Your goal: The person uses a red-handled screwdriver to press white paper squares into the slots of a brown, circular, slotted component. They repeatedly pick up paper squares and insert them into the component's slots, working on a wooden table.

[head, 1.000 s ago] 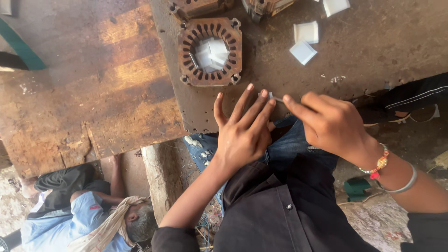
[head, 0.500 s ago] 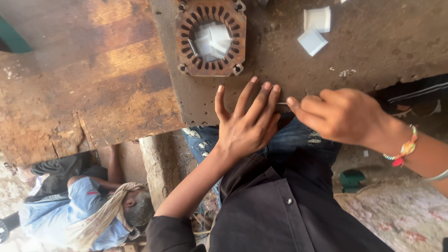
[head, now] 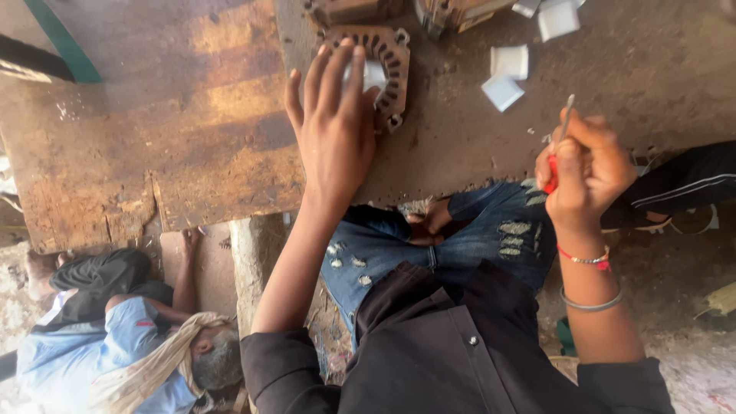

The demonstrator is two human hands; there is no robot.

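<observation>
My left hand stretches out flat over a rusty ring-shaped motor stator on the dark metal bench, fingertips at its slotted core; I cannot tell if they touch it. White folded paper sits inside the ring. My right hand is raised at the right, closed around a small tool with a red handle and thin metal tip pointing up. Red and silver bangles circle that wrist.
Small white paper pieces lie on the bench beyond the stator. More rusty parts stand at the top edge. A worn wooden board adjoins on the left. Another person lies on the ground at lower left.
My left hand has left the tool tip and reached forward over the stator. My right hand has pulled back to the right with the tool.
</observation>
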